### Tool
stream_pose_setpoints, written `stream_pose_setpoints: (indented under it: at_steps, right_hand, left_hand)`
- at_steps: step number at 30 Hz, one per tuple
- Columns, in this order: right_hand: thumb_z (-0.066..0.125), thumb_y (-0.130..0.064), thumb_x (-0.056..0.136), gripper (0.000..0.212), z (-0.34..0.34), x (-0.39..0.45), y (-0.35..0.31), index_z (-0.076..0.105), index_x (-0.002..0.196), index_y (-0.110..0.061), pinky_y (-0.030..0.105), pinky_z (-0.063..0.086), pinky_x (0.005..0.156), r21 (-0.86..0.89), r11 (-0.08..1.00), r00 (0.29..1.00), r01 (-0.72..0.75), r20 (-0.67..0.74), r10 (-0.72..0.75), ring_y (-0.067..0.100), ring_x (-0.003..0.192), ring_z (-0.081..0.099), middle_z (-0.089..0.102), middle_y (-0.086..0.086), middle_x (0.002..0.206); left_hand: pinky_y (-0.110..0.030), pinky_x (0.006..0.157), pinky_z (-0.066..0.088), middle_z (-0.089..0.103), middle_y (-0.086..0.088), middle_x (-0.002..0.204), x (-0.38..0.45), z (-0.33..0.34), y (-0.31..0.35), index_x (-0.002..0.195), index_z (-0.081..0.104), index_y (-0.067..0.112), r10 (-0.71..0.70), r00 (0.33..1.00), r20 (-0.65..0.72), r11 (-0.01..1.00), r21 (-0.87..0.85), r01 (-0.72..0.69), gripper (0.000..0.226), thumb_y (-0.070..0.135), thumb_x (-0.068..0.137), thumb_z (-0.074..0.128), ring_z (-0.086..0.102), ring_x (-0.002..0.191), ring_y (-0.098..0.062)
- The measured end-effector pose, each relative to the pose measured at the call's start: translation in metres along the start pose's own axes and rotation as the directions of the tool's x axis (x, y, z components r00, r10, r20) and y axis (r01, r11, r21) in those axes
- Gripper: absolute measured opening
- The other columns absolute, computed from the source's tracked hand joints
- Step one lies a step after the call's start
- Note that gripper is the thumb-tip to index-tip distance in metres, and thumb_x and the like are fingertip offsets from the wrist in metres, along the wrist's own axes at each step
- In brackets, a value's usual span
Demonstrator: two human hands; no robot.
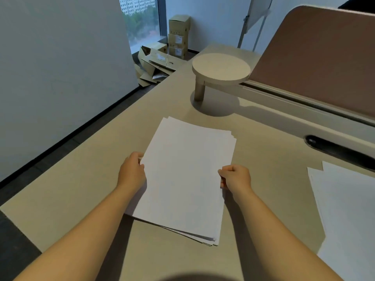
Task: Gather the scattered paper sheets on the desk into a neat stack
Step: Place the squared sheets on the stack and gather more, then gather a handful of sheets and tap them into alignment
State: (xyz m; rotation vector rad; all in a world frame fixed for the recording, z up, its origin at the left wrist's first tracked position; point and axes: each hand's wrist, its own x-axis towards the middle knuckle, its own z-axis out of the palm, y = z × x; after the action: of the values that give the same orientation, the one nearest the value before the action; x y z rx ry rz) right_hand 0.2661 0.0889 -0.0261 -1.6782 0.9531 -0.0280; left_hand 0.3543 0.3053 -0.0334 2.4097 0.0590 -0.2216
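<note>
Fingertips of both hands are hidden under or behind the sheet edges. A second pile of white paper sheets [349,211] is cut off at the right frame edge. Labels on the stacked brown cardboard boxes [178,37], upper centre, are too small to read. The stack of white paper sheets [184,177] lies mid-frame on the beige desk [81,199], edges slightly fanned. It is gripped at its left edge by the curled left hand [133,171] and pinched at its right edge by the right hand [235,177].

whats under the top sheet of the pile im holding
More white sheets under the top sheet, their edges fanned out at the near corner and far corner. Their count and faces are covered.
</note>
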Motion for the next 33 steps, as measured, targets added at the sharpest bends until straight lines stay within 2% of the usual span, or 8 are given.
stream_pose_setpoints:
  at_steps: [8,12,20,24,26,27,30,33]
  right_hand:
    - [0.052,0.0,0.087,0.028,-0.015,0.006,0.011,0.049,0.061,-0.009,0.031,0.05,0.061,0.03,1.0,0.995,-0.006,-0.097,0.009,0.017,0.053,0.05,0.054,0.006,0.061]
    - [0.045,0.001,0.088,0.03,-0.055,-0.003,0.017,0.047,0.06,-0.01,0.038,0.052,0.065,0.103,0.995,0.992,-0.011,-0.123,0.023,0.019,0.054,0.049,0.053,0.008,0.063]
    - [0.043,-0.003,0.09,0.015,-0.205,-0.043,0.067,0.054,0.079,-0.003,0.018,0.043,0.046,0.042,0.998,0.969,0.039,-0.244,-0.027,0.018,0.062,0.049,0.059,0.012,0.083]
    - [0.045,-0.002,0.087,0.017,-0.276,-0.065,0.118,0.054,0.078,0.008,0.027,0.036,0.063,0.006,1.0,0.957,-0.008,-0.289,0.009,0.016,0.075,0.041,0.054,0.03,0.085]
    - [0.045,-0.004,0.089,0.018,-0.307,-0.08,0.145,0.05,0.072,-0.005,0.028,0.035,0.068,0.002,1.0,0.957,-0.031,-0.29,0.03,0.024,0.12,0.041,0.051,0.017,0.079]
    - [0.045,-0.006,0.091,0.014,-0.321,-0.087,0.157,0.055,0.081,-0.009,0.026,0.036,0.072,-0.022,0.999,0.958,-0.044,-0.286,0.036,0.036,0.105,0.059,0.055,0.013,0.089]
    - [0.046,-0.015,0.094,0.034,-0.36,-0.106,0.194,0.05,0.127,-0.008,0.024,0.035,0.086,-0.095,0.989,0.939,-0.11,-0.335,0.072,0.024,0.124,0.048,0.05,0.007,0.134]
    - [0.052,-0.024,0.09,0.047,-0.39,-0.116,0.228,0.044,0.135,-0.012,0.035,0.039,0.097,-0.257,0.933,0.893,-0.252,-0.434,0.121,0.027,0.126,0.045,0.046,0.007,0.139]
  left_hand:
    - [-0.03,0.103,0.034,0.042,-0.01,0.133,-0.011,0.013,0.023,0.12,0.054,0.006,0.156,0.984,-0.083,0.985,0.08,-0.15,0.029,0.004,0.092,0.049,0.039,0.126,-0.026]
    - [-0.01,0.071,0.039,0.055,-0.004,0.116,-0.035,0.03,0.067,0.114,0.058,0.006,0.218,0.971,0.095,0.973,-0.104,-0.208,0.024,0.006,0.095,0.043,0.054,0.095,-0.012]
    - [-0.025,0.08,0.042,0.06,-0.001,0.094,-0.127,0.112,0.155,0.1,0.061,0.009,0.36,0.867,0.344,0.93,-0.205,-0.305,0.014,0.009,0.093,0.049,0.056,0.089,-0.018]
    - [-0.024,0.077,0.041,0.059,-0.001,0.093,-0.193,0.159,0.178,0.098,0.062,0.012,0.367,0.84,0.4,0.93,-0.165,-0.328,0.012,0.012,0.092,0.052,0.058,0.096,-0.022]
    - [-0.017,0.072,0.04,0.06,-0.002,0.097,-0.229,0.181,0.185,0.101,0.061,0.011,0.355,0.831,0.427,0.935,-0.146,-0.325,0.014,0.013,0.093,0.05,0.059,0.102,-0.022]
    - [-0.015,0.073,0.041,0.061,-0.003,0.103,-0.245,0.191,0.187,0.105,0.06,0.01,0.343,0.83,0.44,0.939,-0.128,-0.32,0.016,0.014,0.094,0.049,0.058,0.106,-0.021]
    - [-0.024,0.095,0.037,0.053,-0.006,0.132,-0.28,0.22,0.19,0.125,0.052,0.009,0.332,0.817,0.471,0.933,-0.034,-0.359,0.034,0.021,0.094,0.05,0.048,0.124,-0.02]
    - [-0.033,0.108,0.031,0.04,-0.003,0.145,-0.304,0.243,0.187,0.137,0.041,0.014,0.318,0.808,0.496,0.898,0.117,-0.425,0.054,0.036,0.09,0.055,0.035,0.136,-0.021]
